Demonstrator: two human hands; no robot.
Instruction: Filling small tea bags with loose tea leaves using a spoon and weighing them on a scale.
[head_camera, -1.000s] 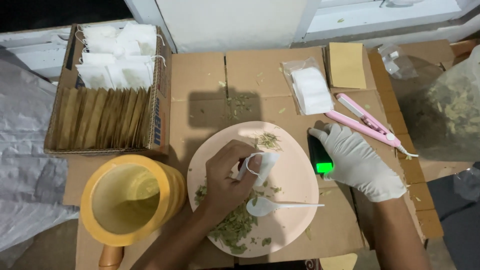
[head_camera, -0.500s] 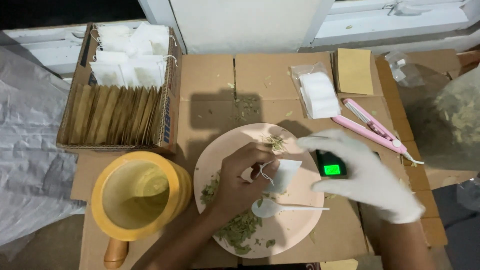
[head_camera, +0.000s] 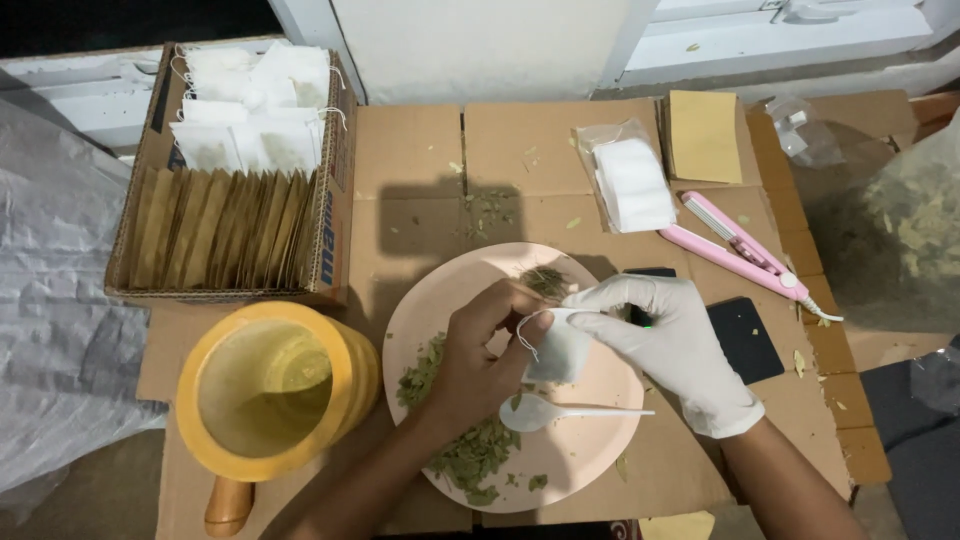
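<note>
**Small white bag held between both hands over the pink plate**

A small white filter bag (head_camera: 560, 350) is held just above the middle of the pink plate (head_camera: 600, 440). The left hand (head_camera: 480, 365) is bare; its fingers (head_camera: 525, 325) are pinched on the bag's upper left edge, where a thin string loops off. The right hand (head_camera: 670, 345) is gloved in white; its fingers (head_camera: 600, 295) are pinched on the bag's top right corner. So the bag hangs between the two sets of fingertips, touching both.

Judged from this, the mouth is best kept pulled open and level over the plate, so any spill drops back onto it (loose bits are already scattered on the cardboard-covered tabletop (head_camera: 420, 170)).

Relative to the plate:
- dried green leaves (head_camera: 470, 455) piled on its lower left part
- white plastic spoon (head_camera: 550, 412) lying on it, just below the bag
- yellow jug (head_camera: 265, 395) touching its left rim
- cardboard box of sachets (head_camera: 235, 200) up and left
- pink sealer tool (head_camera: 740, 245) up and right
</note>
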